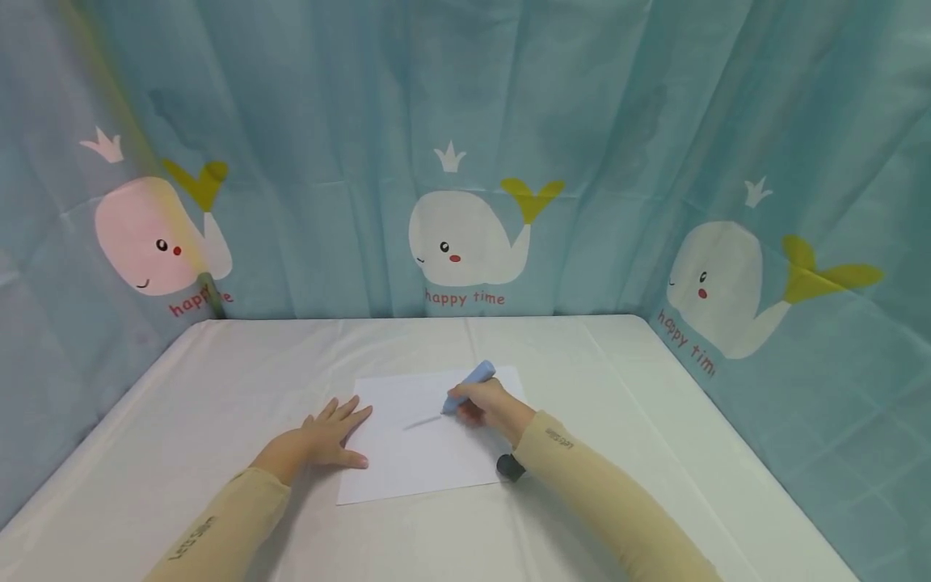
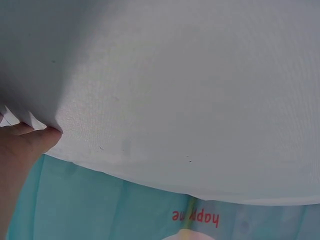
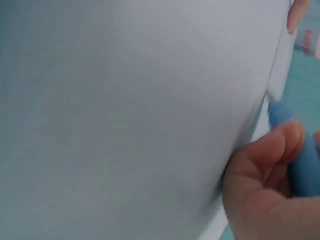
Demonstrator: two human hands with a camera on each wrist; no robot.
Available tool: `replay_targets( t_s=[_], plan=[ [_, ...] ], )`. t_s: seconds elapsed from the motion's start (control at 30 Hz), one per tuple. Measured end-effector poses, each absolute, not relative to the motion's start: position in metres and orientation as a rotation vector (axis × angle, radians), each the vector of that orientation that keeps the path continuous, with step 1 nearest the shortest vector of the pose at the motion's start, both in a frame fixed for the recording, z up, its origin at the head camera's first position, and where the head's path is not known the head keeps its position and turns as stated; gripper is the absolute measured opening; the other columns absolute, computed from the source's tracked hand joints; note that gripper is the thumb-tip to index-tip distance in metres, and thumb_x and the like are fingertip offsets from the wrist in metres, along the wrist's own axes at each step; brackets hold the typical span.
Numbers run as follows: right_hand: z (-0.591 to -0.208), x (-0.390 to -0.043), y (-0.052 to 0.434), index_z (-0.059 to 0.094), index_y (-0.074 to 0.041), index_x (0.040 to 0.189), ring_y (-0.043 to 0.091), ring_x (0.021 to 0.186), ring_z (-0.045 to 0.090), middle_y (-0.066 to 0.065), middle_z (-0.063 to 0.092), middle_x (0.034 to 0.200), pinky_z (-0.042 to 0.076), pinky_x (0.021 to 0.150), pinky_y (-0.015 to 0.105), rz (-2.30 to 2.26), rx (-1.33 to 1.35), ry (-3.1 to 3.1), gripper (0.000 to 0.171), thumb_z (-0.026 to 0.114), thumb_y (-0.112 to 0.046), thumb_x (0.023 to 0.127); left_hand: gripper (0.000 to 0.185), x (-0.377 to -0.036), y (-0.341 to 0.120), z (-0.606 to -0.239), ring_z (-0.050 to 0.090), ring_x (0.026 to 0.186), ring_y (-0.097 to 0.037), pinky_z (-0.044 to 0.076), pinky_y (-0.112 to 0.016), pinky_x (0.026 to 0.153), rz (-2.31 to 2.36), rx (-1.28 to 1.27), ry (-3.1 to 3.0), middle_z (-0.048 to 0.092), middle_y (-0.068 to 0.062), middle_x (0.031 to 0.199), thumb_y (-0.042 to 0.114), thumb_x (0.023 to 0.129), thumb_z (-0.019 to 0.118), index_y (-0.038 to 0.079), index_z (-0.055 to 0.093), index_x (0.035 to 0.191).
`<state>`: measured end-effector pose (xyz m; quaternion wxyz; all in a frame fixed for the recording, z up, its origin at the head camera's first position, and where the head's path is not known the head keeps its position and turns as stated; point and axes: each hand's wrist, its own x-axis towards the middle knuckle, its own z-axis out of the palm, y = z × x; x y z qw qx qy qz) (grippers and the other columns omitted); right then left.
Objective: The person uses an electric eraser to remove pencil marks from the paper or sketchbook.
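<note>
"happy time" curtain [image 1: 334,145], "Lets Slim" sleeves [image 1: 611,501], left fingers [image 1: 356,417] spread, right fingers [image 1: 469,391] pinching marker [image 1: 481,372]

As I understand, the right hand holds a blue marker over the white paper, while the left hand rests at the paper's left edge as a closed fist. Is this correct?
Not quite: the left hand is no fist; its fingers are spread, as the head view shows.

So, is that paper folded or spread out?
Spread out: the white paper lies flat on the table, no fold visible, the left hand at its edge.
</note>
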<state>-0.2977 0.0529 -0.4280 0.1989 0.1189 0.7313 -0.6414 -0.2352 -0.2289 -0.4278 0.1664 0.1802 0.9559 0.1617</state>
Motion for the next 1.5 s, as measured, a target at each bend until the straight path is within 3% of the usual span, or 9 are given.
replay_targets(
  t_s=[0.4,0.73,1.13,1.5],
  plan=[
    [-0.426,-0.297,0.054,0.058,0.004,0.103,0.012,0.054,0.055,0.006,0.059,0.066,0.047,0.053,0.021,-1.762,0.289,2.036,0.027,0.072,-0.009,0.084,0.095,-0.235,-0.23,-0.427,0.004,0.138,-0.058,0.008,-0.078,0.1,0.473,0.518,2.718,0.013,-0.03,0.155,0.05,0.08,0.074,0.0,0.03,0.149],
    [-0.43,-0.294,0.055,0.057,0.009,0.111,0.015,0.053,0.06,0.011,0.064,0.069,0.052,0.052,0.023,-1.838,0.283,1.933,0.033,0.064,-0.011,0.086,0.096,-0.235,-0.231,-0.431,0.004,0.138,-0.059,0.008,-0.078,0.1,0.49,0.523,2.716,0.014,-0.031,0.155,0.051,0.08,0.074,0.0,0.031,0.149],
    [-0.429,-0.294,0.047,0.06,0.006,0.094,0.013,0.049,0.057,0.008,0.06,0.063,0.051,0.05,0.022,-1.836,0.371,2.002,0.019,0.065,-0.007,0.081,0.096,-0.235,-0.23,-0.428,0.004,0.139,-0.057,0.008,-0.077,0.101,0.484,0.512,2.718,0.013,-0.03,0.155,0.051,0.079,0.074,0.001,0.031,0.149],
    [-0.426,-0.291,0.043,0.059,0.006,0.095,0.011,0.05,0.056,0.007,0.06,0.064,0.048,0.05,0.02,-1.777,0.338,2.057,0.02,0.067,-0.008,0.083,0.096,-0.236,-0.23,-0.43,0.005,0.139,-0.057,0.009,-0.076,0.102,0.453,0.484,2.727,0.015,-0.029,0.155,0.052,0.078,0.074,0.002,0.032,0.149]
  ],
)
